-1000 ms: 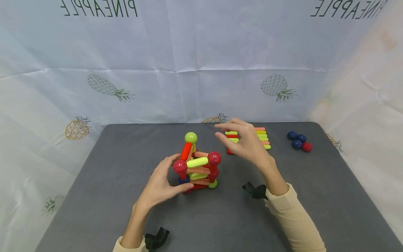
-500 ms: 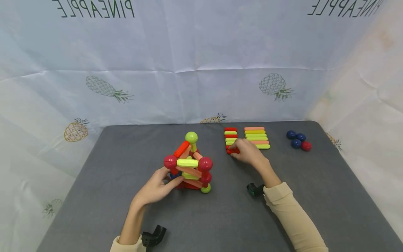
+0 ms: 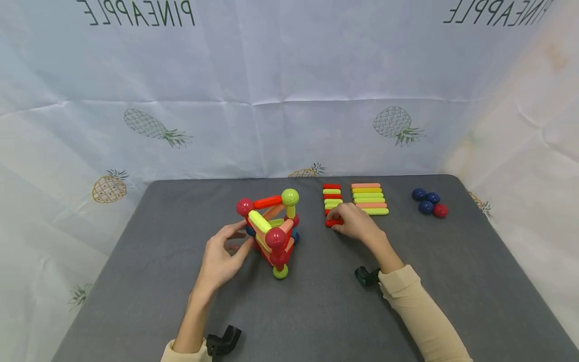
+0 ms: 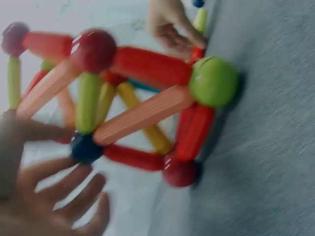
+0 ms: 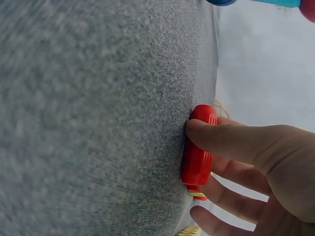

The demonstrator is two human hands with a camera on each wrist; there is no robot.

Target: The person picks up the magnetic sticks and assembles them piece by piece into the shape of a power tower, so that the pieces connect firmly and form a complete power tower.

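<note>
Turning the framework (image 3: 275,238), my left hand (image 3: 221,259) curls round its blue ball (image 4: 86,148); my right hand (image 3: 358,221) secures a pinched red rod (image 5: 198,160).

Pineapple-print cloth (image 3: 271,136) behind a grey table (image 3: 312,317) marks a curtained-off workspace.

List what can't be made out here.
Head: most of the red rod beyond the gripped rod, covered by the right hand.
Left wrist: part of left hand, cut by left edge; its contact with blue ball, blurred.
Right wrist: most of rod structure, cut by top and right edges.
</note>
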